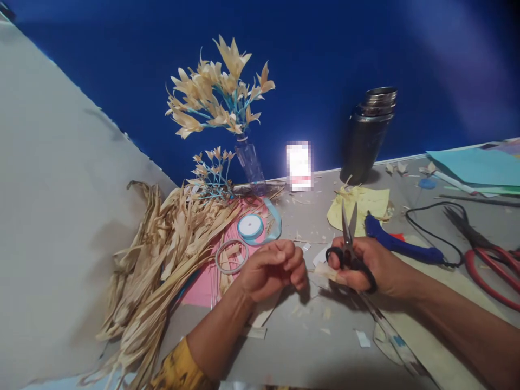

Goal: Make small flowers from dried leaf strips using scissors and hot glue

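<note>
My right hand grips small scissors with black handles, their blades pointing up and slightly parted. A pale piece of dried husk shows at the fingertips of that hand. Just to the left, my left hand is closed with curled fingers; whatever it may pinch is hidden or too small to name. A grey ring, seemingly a tape roll, lies beside the left wrist. Behind it rests a spool of light blue ribbon on pink paper.
Dried corn husks are heaped at left. Husk flowers stand in a clear bottle. A dark flask is at the back. A blue glue gun and red-handled scissors lie right. Scraps litter the grey table.
</note>
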{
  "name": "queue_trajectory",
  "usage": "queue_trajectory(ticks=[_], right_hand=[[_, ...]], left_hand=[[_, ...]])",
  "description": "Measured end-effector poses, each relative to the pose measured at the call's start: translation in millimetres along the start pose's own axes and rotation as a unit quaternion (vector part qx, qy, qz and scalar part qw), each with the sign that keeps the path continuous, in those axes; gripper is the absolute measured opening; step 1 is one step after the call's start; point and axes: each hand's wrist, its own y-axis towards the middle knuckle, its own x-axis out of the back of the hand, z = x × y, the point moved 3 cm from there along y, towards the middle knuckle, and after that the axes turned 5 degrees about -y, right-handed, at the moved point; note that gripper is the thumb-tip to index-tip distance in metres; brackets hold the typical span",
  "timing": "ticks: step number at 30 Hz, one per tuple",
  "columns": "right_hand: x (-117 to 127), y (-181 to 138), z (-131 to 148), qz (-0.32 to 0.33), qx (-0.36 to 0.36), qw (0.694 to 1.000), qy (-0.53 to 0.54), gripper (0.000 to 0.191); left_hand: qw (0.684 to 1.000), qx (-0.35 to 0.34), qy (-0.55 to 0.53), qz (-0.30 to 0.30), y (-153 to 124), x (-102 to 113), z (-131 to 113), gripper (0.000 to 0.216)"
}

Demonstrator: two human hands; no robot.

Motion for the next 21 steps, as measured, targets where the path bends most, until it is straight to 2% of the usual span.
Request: queue_trajectory(ticks=[4, 9, 16, 18, 21], right_hand=[[0, 1, 1, -0.006, 0.026, 0.999, -0.033, 0.018], [-6, 6, -3, -0.016, 0.018, 0.999, -0.023, 0.019], [-21, 12, -13, -0.065, -0.002, 0.992, 0.107, 0.032], [-22, 11, -16, -0.047, 0.001, 0.989, 0.141, 0.034], [-15, 10, -18, 0.017, 0.021, 0.986, 0.167, 0.035]], left_hand=[[0.989, -0.010, 0.112, -0.094, 3, 3, 10, 0.045], [0.970, -0.042, 0.166, -0.172, 3, 0, 18, 0.039], [0.982, -0.054, 0.110, -0.140, 5, -3, 24, 0.040], [0.989, -0.040, 0.079, -0.121, 5, -3, 26, 0.042], [0.993, -0.028, 0.054, -0.105, 5, -5, 24, 0.042]])
